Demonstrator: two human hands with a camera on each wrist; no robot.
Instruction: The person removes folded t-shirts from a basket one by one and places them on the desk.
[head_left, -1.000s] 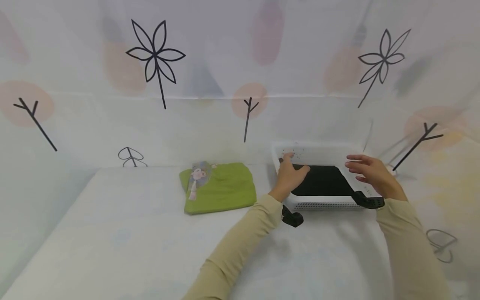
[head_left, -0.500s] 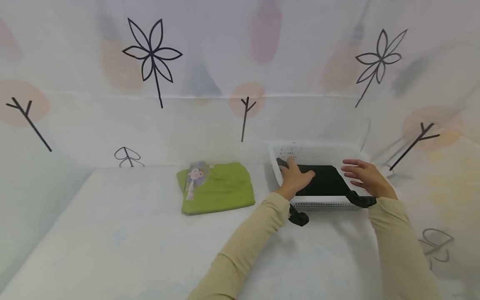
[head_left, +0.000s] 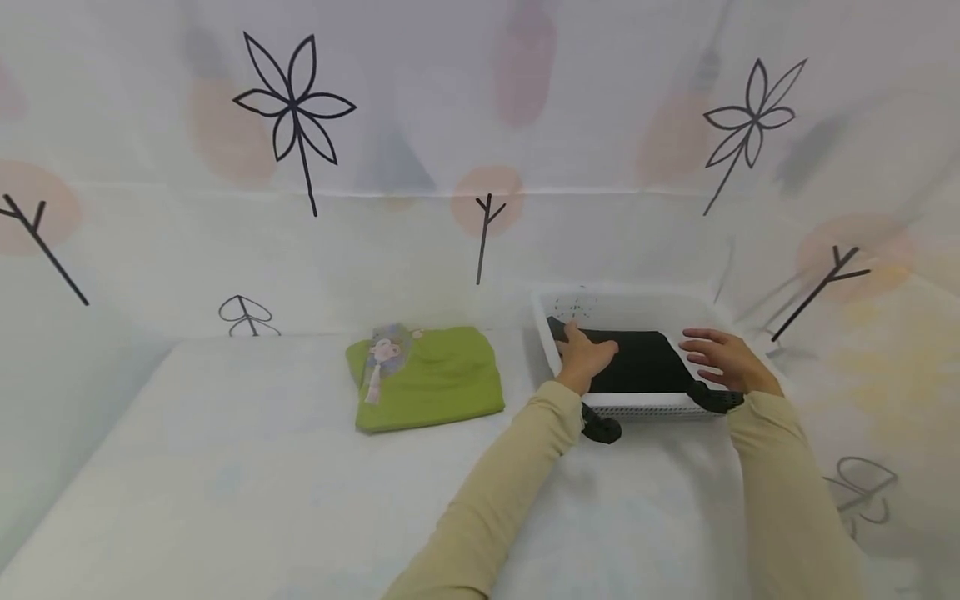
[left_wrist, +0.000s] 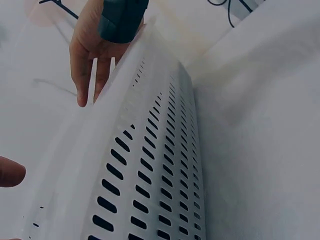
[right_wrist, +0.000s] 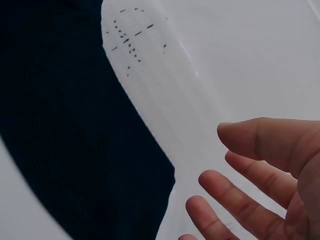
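A white perforated basket (head_left: pixel 645 406) stands at the right of the table with a folded black cloth (head_left: pixel 645 358) lying inside. My left hand (head_left: pixel 588 358) is over the basket's left side, thumb apart from its fingers, overlapping the cloth's left end in the head view. Over the right side, my right hand (head_left: pixel 727 362) hovers with relaxed, parted fingers and nothing between them. Black cloth and the basket's pale inner wall lie beyond the right hand's fingers (right_wrist: pixel 235 200) in the right wrist view. The left wrist view shows the basket's slotted outer wall (left_wrist: pixel 150 165).
A folded lime-green garment (head_left: pixel 435 383) with a floral patch and a pale tassel (head_left: pixel 373 387) lies left of the basket. White sheeting with flower and twig drawings covers the walls (head_left: pixel 420 250) behind. Black straps (head_left: pixel 600 425) hang at both wrists.
The left hand has moved a little to the right over the cloth, exposing more of its left end. The right hand has dipped slightly. The head view has shifted a little.
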